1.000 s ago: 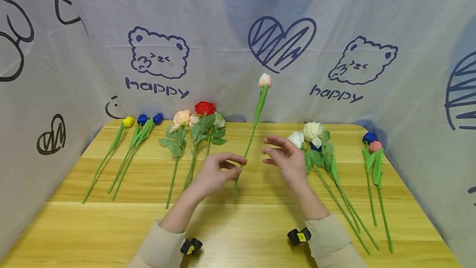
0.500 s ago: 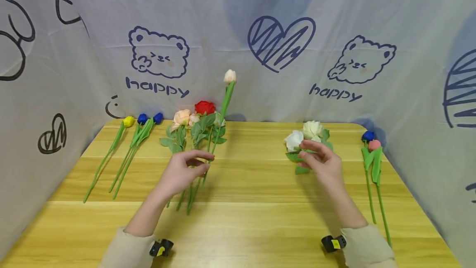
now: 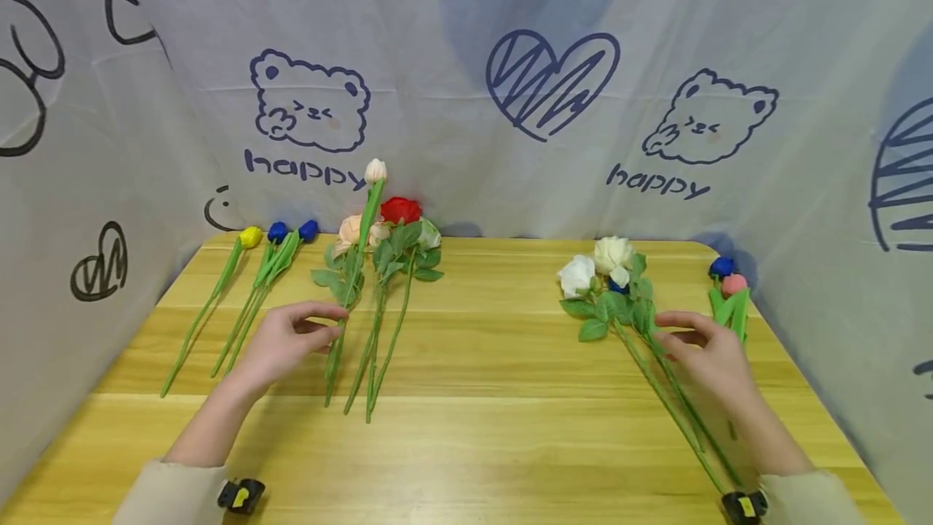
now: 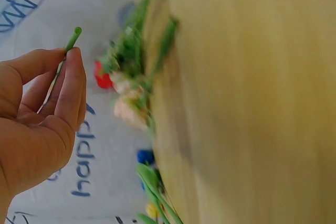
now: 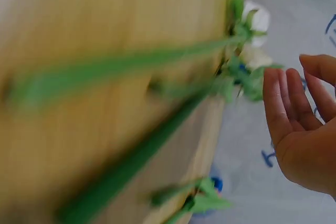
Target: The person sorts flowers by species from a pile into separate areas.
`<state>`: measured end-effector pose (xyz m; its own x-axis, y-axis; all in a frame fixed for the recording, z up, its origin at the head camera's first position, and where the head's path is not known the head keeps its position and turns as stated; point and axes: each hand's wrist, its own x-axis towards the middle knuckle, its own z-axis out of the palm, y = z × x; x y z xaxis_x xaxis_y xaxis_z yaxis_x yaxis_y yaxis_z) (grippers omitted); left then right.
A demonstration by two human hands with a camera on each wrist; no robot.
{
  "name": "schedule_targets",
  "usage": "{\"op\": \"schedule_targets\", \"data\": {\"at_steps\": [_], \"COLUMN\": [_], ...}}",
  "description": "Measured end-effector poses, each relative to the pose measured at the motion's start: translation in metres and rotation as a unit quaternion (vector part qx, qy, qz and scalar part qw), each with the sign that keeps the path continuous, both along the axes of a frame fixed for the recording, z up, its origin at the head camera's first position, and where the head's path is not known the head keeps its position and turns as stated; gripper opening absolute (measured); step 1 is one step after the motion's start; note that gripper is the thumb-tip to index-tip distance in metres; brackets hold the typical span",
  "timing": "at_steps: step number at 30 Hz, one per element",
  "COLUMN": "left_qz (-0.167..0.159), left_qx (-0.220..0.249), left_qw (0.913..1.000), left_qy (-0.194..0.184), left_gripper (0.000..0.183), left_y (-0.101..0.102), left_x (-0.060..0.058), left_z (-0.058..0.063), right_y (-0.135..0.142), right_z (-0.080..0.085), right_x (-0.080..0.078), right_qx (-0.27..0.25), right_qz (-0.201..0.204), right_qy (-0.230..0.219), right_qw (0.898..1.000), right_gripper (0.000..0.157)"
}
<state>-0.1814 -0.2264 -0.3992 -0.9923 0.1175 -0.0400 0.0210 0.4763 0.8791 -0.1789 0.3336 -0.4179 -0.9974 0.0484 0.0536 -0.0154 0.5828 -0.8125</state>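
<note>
A pale pink-white tulip (image 3: pixel 376 172) stands upright in my left hand (image 3: pixel 287 340), which pinches its stem low down between thumb and fingers. The cut stem end (image 4: pixel 77 31) pokes out past the fingertips in the left wrist view. Behind that tulip lies a group of roses, with a red rose (image 3: pixel 401 210) and a peach rose (image 3: pixel 351 228), partly hidden by it. My right hand (image 3: pixel 707 355) holds nothing; its fingers are loosely bent above the stems of the right-hand group with a white rose (image 3: pixel 577 276) and a cream rose (image 3: pixel 614 253).
At the far left lie a yellow tulip (image 3: pixel 251 237) and two blue tulips, one a blue tulip (image 3: pixel 308 231). On the far right a pink tulip (image 3: pixel 734 286) and a blue flower (image 3: pixel 722 267) lie partly behind my right hand. A printed cloth wall (image 3: pixel 437 104) closes off the wooden table's (image 3: pixel 481 460) back.
My left hand has carried the pale tulip leftward, from the table's middle to over the rose group. My right hand has moved right, across the white roses to their stems.
</note>
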Motion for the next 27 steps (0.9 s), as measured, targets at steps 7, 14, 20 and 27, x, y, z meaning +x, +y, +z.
{"op": "schedule_targets", "data": {"at_steps": [7,14,20,27], "left_qz": [0.000,-0.016,-0.028,0.007], "left_qx": [-0.017,-0.008,-0.010,-0.020], "left_qw": [0.9996,0.9989,0.9984,0.9982], "left_qy": [-0.023,-0.042,-0.049,-0.056], "left_gripper": [0.035,0.035,0.033,0.035], "left_y": [-0.021,-0.023,-0.020,-0.030], "left_x": [0.000,-0.002,-0.007,-0.002], "left_z": [-0.007,-0.014,-0.020,-0.017], "right_y": [0.023,0.025,0.026,0.026], "right_z": [-0.011,-0.019,-0.021,-0.022], "right_x": [0.000,-0.006,-0.009,-0.010], "right_qx": [0.109,0.147,0.152,0.145], "right_qz": [0.046,0.079,0.082,0.079], "right_qy": [-0.032,-0.042,-0.055,-0.067], "right_qw": [0.992,0.985,0.983,0.984], "right_gripper": [0.039,0.035,0.036,0.038]}}
